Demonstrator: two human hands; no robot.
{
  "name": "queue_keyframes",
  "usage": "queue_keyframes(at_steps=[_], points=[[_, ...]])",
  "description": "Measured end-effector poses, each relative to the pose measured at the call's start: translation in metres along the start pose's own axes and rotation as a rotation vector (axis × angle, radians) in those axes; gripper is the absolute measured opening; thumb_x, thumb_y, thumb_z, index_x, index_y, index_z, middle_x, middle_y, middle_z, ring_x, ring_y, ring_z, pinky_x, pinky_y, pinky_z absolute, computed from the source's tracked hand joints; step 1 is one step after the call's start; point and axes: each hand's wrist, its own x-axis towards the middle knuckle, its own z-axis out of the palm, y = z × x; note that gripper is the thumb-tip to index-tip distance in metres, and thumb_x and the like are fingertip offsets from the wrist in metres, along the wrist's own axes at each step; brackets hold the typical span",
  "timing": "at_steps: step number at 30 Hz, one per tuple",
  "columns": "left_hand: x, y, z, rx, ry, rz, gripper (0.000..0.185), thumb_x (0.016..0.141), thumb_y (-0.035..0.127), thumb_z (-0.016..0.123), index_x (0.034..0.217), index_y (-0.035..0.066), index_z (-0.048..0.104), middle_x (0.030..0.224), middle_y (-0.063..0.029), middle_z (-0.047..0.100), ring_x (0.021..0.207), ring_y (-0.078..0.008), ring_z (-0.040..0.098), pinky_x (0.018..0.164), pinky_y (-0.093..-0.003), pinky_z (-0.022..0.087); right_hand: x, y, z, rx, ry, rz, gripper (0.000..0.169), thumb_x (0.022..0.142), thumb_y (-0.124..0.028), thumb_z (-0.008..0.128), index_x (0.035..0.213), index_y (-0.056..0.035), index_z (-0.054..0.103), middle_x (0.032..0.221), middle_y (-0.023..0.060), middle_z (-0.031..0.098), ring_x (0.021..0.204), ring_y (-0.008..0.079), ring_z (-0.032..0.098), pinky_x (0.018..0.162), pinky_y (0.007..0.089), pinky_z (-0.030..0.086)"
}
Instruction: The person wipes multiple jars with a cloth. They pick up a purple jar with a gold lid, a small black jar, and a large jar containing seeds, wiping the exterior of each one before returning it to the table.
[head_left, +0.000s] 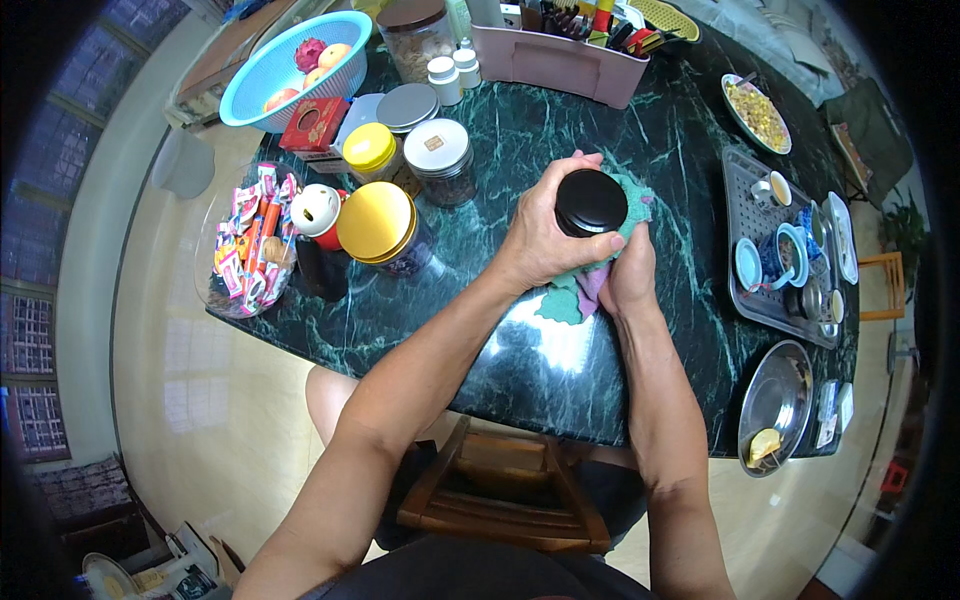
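My left hand (541, 229) grips a jar with a black lid (592, 201) above the marble table (480, 330). Its thumb crosses the near side and its fingers wrap the far left. On the jar's right, my right hand (632, 268) presses a green and purple cloth (566, 298) around it. The cloth's loose end hangs toward the table. Most of the jar's body is hidden by hands and cloth. To the left stand a gold-lidded jar (376, 223), a silver-lidded jar (437, 146) and a yellow-lidded jar (369, 147).
Far left are a candy tray (289, 296), a white and red figurine (316, 211) and a blue fruit basket (238, 105). A pink organizer (559, 66) stands at the back. To the right lie a tea tray (739, 180), a plate of food (756, 114) and a steel plate (776, 390).
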Motion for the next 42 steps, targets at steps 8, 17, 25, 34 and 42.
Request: queue_keyframes(at_steps=[8, 17, 25, 34, 42], points=[[0.003, 0.002, 0.004, 0.18, 0.09, 0.134, 0.082, 0.064, 0.029, 0.091, 0.132, 0.006, 0.051, 0.123, -0.0127, 0.061, 0.109, -0.0224, 0.063, 0.095, -0.0348, 0.05, 0.003, -0.004, 0.0, 0.081, 0.078, 0.125, 0.044, 0.107, -0.033, 0.035, 0.13, 0.0006, 0.052, 0.125, 0.0135, 0.06, 0.113, 0.0226, 0.061, 0.097, 0.0361, 0.05], [0.006, 0.004, -0.004, 0.195, 0.208, 0.01, 0.081, 0.064, 0.031, 0.092, 0.129, 0.005, 0.05, 0.111, -0.0114, 0.065, 0.1, -0.0212, 0.065, 0.089, -0.0336, 0.053, 0.006, -0.002, -0.005, -0.11, 0.037, 0.168, 0.03, 0.103, -0.018, 0.041, 0.112, 0.0041, 0.06, 0.104, 0.0133, 0.067, 0.088, 0.0174, 0.067, 0.08, 0.0317, 0.055], [0.008, -0.003, -0.009, 0.41, 0.276, 0.029, 0.08, 0.063, 0.032, 0.093, 0.128, 0.004, 0.054, 0.111, -0.0138, 0.066, 0.098, -0.0214, 0.065, 0.087, -0.0339, 0.053, 0.005, -0.005, -0.004, -0.238, 0.059, 0.166, 0.026, 0.1, -0.013, 0.044, 0.096, 0.0029, 0.064, 0.085, 0.008, 0.068, 0.071, 0.0139, 0.065, 0.065, 0.0291, 0.053], [0.006, 0.0, -0.01, 0.35, 0.31, -0.016, 0.081, 0.067, 0.027, 0.091, 0.132, 0.004, 0.05, 0.107, -0.0172, 0.068, 0.095, -0.0267, 0.069, 0.082, -0.0364, 0.056, 0.01, 0.0, -0.006, -0.196, 0.077, 0.13, 0.026, 0.098, -0.01, 0.041, 0.098, 0.0018, 0.064, 0.087, 0.0072, 0.067, 0.072, 0.0128, 0.063, 0.066, 0.0284, 0.052], [0.007, -0.007, -0.01, 0.541, 0.374, -0.039, 0.072, 0.066, 0.03, 0.089, 0.124, 0.002, 0.057, 0.114, -0.0177, 0.061, 0.104, -0.033, 0.062, 0.091, -0.0413, 0.05, 0.009, -0.021, -0.011, -0.212, 0.154, -0.353, 0.029, 0.103, -0.02, 0.042, 0.108, 0.0008, 0.061, 0.1, 0.0089, 0.067, 0.089, 0.0148, 0.063, 0.079, 0.0305, 0.051]])
